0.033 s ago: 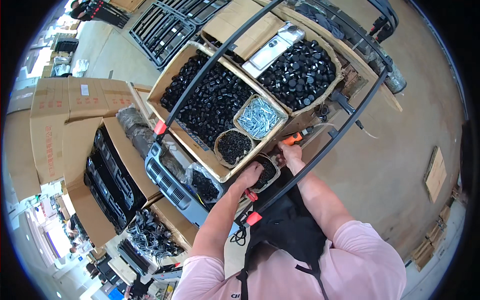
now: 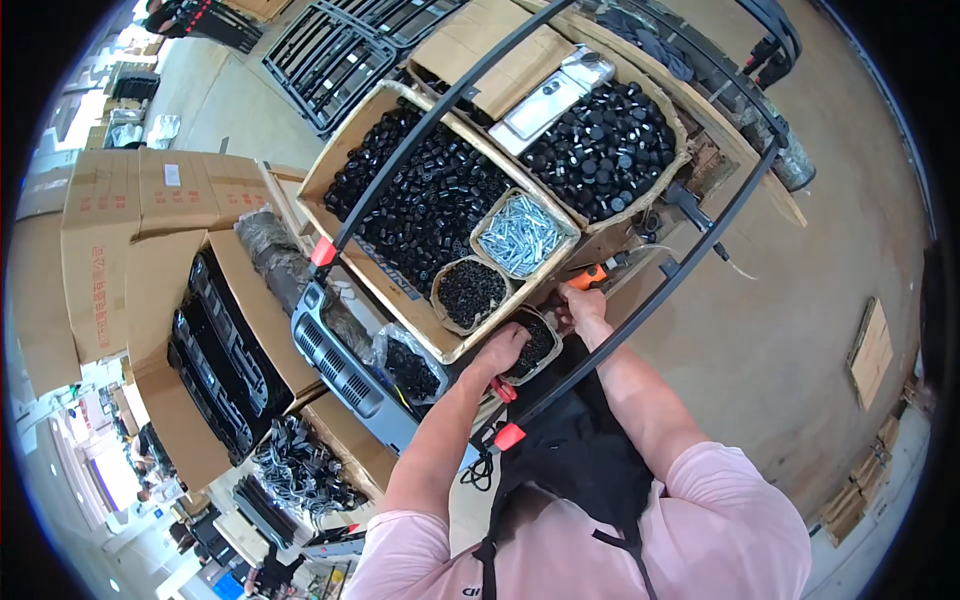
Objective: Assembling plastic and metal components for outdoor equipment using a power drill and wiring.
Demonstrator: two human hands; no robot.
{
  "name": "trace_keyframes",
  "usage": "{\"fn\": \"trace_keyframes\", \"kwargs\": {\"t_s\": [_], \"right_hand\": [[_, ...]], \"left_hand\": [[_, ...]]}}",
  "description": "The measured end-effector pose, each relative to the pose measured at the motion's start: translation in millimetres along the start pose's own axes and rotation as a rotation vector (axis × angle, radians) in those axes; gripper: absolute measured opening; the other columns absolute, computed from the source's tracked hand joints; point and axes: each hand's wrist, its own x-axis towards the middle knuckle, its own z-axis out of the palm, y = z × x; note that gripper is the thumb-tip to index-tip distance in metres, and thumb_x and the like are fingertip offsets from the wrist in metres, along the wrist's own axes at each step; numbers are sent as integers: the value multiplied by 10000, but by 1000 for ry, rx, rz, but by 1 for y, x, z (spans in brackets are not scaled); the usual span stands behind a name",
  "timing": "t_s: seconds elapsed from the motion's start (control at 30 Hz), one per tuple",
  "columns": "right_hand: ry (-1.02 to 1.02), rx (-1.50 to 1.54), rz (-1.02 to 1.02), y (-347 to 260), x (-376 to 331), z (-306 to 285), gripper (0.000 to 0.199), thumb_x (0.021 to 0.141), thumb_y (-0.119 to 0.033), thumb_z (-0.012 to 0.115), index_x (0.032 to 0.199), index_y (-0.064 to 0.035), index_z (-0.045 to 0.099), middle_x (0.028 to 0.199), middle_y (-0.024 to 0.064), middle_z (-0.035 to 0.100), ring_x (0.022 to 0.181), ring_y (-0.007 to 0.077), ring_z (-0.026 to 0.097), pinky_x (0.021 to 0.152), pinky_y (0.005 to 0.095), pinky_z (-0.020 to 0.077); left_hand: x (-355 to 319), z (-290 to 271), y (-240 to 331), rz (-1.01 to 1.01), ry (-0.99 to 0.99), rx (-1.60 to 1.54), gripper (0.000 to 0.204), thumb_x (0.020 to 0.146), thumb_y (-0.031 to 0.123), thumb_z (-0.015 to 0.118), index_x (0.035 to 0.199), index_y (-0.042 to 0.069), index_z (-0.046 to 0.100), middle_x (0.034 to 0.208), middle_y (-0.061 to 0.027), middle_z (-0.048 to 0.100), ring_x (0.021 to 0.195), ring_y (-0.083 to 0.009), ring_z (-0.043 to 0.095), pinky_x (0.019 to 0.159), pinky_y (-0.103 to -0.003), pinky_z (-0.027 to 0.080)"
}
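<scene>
My left hand reaches into a small tub of black screws close to my body. Its fingers are curled together among the screws, and their tips are hidden, so what they pinch cannot be made out. My right hand is just to the right of that tub, closed around an orange-and-dark power screwdriver whose front end points away to the right. Beyond my hands is an open carton of black plastic caps, with a tub of black screws and a tub of silver screws in it.
A black tubular frame crosses over the work area between my arms and body. Black round-headed knobs fill another box, with a phone at its edge. Cartons and a grey slotted panel stand on the left.
The whole view has shifted very slightly. Both hands stay in the same places, the left in the tub and the right at the screwdriver.
</scene>
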Motion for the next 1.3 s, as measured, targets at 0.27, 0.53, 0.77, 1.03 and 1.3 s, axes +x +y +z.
{"fn": "trace_keyframes", "kwargs": {"t_s": [0.27, 0.53, 0.77, 1.03, 1.3], "right_hand": [[-442, 142, -23, -35, 6, -57, 209, 904, -272, 760, 941, -113, 630, 760, 5, 658, 628, 145, 637, 441, 282, 392], [-587, 122, 65, -40, -45, -138, 472, 999, -248, 701, 1449, -153, 600, 1066, 50, 739, 903, 204, 741, 666, 384, 604], [-656, 236, -82, 10, -112, -179, 428, 993, -140, 710, 1403, -132, 587, 1188, 97, 733, 1120, 248, 717, 882, 500, 621], [-510, -359, -1016, -50, -240, -221, 547, 853, -70, 818, 1347, -40, 585, 1327, 209, 700, 1265, 309, 673, 1127, 477, 520], [-841, -269, -1209, -127, -279, -156, 598, 872, -15, 806, 1410, -19, 547, 1358, 206, 694, 1263, 287, 670, 1131, 437, 515]], "left_hand": [[-8, -10, 14, -115, -184, -643, 353, 1132, 399, 511, 1102, 89, 678, 873, 27, 606, 734, -100, 587, 615, -248, 463], [-19, -17, 11, -77, -256, -910, 306, 1130, 358, 578, 1192, 82, 697, 1017, -4, 677, 819, -110, 628, 742, -266, 525], [-36, -26, 8, -11, -356, -1086, 290, 1126, 345, 586, 1162, 73, 679, 961, -14, 673, 852, -157, 657, 716, -311, 513], [-97, -32, 46, 108, -205, -1300, 286, 1135, 280, 569, 1227, 36, 689, 1098, -59, 727, 1017, -200, 718, 838, -331, 586], [-153, -23, 60, 327, 88, -1496, 282, 1117, 189, 601, 1361, 75, 686, 1149, -9, 748, 957, -115, 700, 840, -287, 576]]}}
